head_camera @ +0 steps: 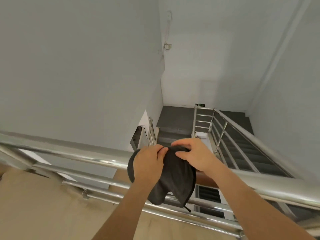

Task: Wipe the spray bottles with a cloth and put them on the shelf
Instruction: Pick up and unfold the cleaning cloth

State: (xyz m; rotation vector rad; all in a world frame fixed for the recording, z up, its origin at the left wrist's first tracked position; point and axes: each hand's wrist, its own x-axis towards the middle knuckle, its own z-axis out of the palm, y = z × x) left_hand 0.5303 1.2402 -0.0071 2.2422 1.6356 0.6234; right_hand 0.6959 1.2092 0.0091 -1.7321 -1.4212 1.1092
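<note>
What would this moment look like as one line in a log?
step: handling cloth | left hand: grips cloth | right hand: grips cloth | place: at railing | bottles, shelf: not in view

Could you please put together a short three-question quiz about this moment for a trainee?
1. True or false: the left hand and the right hand both hold the cloth.
2. What lies beyond the railing? A) a kitchen sink B) stairs going down C) a parked car
3. Fill in: the cloth is dark ____.

Key: 1 true; 2 B; 3 grey.
</note>
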